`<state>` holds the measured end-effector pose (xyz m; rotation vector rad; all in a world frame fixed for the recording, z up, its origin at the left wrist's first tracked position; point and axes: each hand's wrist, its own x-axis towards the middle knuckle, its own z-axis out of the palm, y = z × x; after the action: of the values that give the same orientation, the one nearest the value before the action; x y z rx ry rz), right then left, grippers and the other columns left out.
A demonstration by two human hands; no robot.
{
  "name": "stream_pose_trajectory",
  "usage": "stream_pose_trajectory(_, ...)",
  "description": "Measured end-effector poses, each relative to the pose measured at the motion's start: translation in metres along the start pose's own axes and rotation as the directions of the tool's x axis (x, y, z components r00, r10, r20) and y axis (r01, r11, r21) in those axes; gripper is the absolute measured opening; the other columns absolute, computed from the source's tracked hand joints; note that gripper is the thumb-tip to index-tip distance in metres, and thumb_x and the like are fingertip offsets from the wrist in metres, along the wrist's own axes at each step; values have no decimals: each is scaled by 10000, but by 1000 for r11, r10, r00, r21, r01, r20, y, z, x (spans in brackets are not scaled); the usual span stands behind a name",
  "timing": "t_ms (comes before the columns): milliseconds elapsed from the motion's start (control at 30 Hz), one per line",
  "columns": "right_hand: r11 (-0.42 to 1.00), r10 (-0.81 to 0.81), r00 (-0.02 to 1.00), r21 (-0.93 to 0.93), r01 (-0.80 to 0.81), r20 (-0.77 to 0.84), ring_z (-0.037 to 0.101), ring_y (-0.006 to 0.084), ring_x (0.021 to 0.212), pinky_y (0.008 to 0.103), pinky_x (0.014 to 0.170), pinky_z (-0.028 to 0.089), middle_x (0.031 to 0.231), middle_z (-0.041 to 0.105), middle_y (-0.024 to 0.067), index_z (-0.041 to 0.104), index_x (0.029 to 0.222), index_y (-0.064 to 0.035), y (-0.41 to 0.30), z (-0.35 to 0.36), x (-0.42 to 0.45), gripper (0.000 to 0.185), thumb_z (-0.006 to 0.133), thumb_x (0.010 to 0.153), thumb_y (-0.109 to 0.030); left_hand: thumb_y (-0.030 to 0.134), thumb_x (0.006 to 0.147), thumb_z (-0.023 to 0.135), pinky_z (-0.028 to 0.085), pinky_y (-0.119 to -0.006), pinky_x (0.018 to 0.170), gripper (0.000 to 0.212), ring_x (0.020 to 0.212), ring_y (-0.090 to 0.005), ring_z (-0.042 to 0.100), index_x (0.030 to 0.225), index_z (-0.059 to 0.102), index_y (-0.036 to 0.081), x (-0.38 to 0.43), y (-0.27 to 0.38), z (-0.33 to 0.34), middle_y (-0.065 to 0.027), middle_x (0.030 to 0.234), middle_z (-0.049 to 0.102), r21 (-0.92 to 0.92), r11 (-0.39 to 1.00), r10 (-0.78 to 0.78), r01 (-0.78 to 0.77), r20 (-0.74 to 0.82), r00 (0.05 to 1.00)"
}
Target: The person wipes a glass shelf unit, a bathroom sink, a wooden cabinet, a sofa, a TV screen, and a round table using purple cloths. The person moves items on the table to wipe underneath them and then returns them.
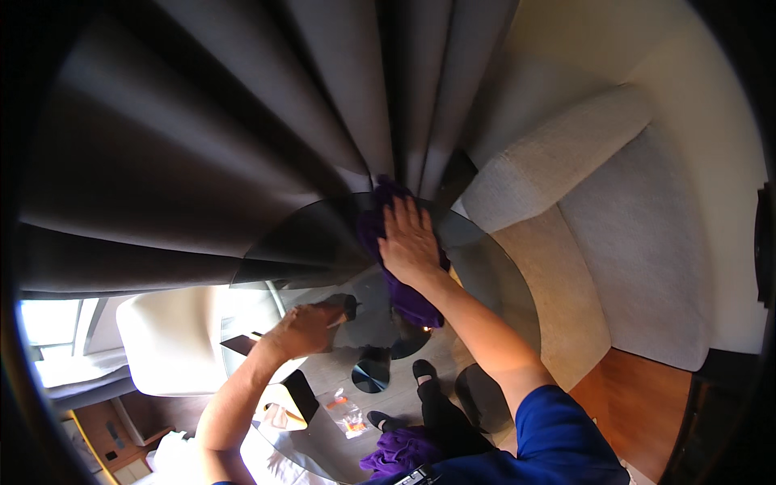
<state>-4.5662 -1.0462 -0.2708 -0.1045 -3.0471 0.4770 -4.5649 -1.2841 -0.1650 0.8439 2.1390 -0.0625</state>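
My right hand (412, 242) lies flat with its fingers spread on a purple cloth (409, 297), pressing it on the round glass tabletop (497, 273) near its far edge. My left hand (306, 330) is closed around a dark object (347, 306) over the left part of the glass; its kind cannot be told. Another purple cloth (403, 451) is bunched close to my body. A tissue box (282, 406) with a dark side and a tissue showing stands at the lower left, beside a clear plastic packet (348, 415) with orange items.
Long grey curtains (291, 121) hang against the table's far side. A beige sofa (564, 291) with cushions curves along the right. A white chair (170, 339) stands at the left. My feet are on the floor below the glass.
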Motion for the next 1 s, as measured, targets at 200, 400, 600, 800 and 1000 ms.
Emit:
stream_pose_trajectory(200, 968, 239, 971, -86, -238, 8, 237, 394, 1498, 527, 1204, 210, 1587, 316, 229, 411, 1485, 22, 66, -45, -113, 696, 612, 921, -332, -95, 800, 541, 515, -369, 1015, 551, 1158, -323, 660, 1277, 680, 144, 24, 3, -15, -166, 1270, 678, -84, 992, 87, -96, -108, 990)
stream_pose_trajectory(400, 875, 472, 880, -93, -476, -56, 369, 440, 1398, 519, 1171, 273, 1538, 347, 296, 375, 1488, 55, 121, -68, -230, 708, 611, 923, -301, -86, 823, 572, 470, -385, 1065, 545, 1220, -335, 615, 1304, 675, 150, 62, 33, -68, -161, 1322, 650, -43, 997, 55, -57, -45, 998)
stream_pose_trajectory(600, 771, 633, 772, 55, -635, 54, 460, 470, 1314, 500, 1109, 371, 1459, 429, 316, 371, 1485, 39, 125, -75, -330, 645, 564, 969, -297, 45, 864, 608, 494, -402, 1004, 422, 1172, -367, 619, 1277, 673, 100, 107, 87, -80, -179, 1244, 676, 22, 968, 251, -251, -25, 968)
stream_pose_trajectory(800, 663, 717, 691, 220, -716, 88, 564, 468, 1200, 472, 1035, 455, 1324, 569, 300, 487, 1368, 46, 115, -65, -412, 500, 556, 1003, -287, 121, 738, 775, 392, -479, 1117, 841, 1364, -357, 470, 1503, 429, 88, 83, 114, -89, -189, 1482, 501, 108, 956, 286, -271, -158, 945)
stream_pose_trajectory(1000, 662, 737, 655, 17, -749, 167, 650, 467, 1075, 481, 934, 521, 1243, 640, 296, 519, 1382, -8, 111, -86, -493, 519, 622, 960, -292, 167, 792, 798, 382, -470, 1131, 774, 1330, -396, 477, 1465, 441, 35, -30, 89, -31, -215, 1408, 532, 74, 977, 182, -201, -782, 596)
